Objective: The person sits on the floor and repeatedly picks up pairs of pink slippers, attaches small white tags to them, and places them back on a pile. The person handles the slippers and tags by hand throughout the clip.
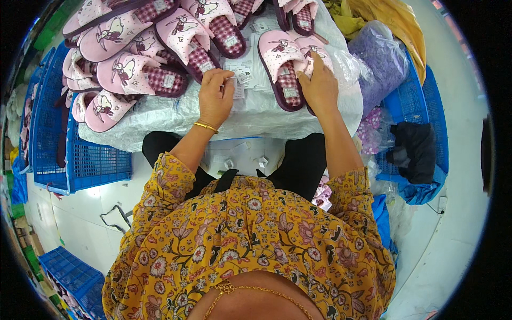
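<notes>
My left hand (216, 97) is bent at the fingers, thumb close to the fingertips, beside printed paper labels (243, 73) on the plastic-covered work surface (176, 118). Whether it pinches one of the labels is too small to tell. Farther right, my right hand (321, 90) grips a pink slipper (311, 47) with a printed cartoon dog; my palm and fingers hide much of it. Its mate, another pink slipper (281, 56) with a plaid insole and dark sole, lies against it on the left, toe pointing away from me.
Many matching slippers (125, 72) are heaped at the left and far side. Blue crates (100, 162) stand at the left. To the right are a purple bundle in clear plastic (380, 61), a yellow cloth (397, 21) and a dark cloth (416, 152) over a blue crate.
</notes>
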`<move>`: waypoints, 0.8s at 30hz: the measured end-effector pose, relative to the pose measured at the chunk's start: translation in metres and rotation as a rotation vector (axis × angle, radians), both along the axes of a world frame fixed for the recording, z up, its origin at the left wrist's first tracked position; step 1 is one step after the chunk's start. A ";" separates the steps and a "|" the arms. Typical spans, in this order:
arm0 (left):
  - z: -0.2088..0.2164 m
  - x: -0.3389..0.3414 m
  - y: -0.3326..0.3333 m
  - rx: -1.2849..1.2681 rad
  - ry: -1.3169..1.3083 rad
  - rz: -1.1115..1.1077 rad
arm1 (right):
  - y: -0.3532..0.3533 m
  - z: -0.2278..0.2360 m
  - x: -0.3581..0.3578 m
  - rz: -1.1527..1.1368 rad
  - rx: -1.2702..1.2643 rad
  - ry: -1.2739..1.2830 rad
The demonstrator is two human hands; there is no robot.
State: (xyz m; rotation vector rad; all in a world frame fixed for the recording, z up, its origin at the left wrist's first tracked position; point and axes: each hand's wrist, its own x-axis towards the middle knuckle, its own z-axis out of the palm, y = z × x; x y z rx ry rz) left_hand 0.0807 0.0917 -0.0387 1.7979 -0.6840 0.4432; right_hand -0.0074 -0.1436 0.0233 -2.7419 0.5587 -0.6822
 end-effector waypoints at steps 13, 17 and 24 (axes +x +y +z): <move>0.016 0.000 -0.006 0.151 -0.237 -0.078 | -0.077 0.017 0.001 0.072 -0.056 -0.527; 0.003 -0.001 -0.003 0.162 -0.172 -0.054 | -0.146 0.002 0.052 -0.014 -0.003 -0.182; 0.004 -0.005 -0.005 0.191 -0.112 -0.037 | -0.179 -0.015 0.121 -0.017 0.044 0.357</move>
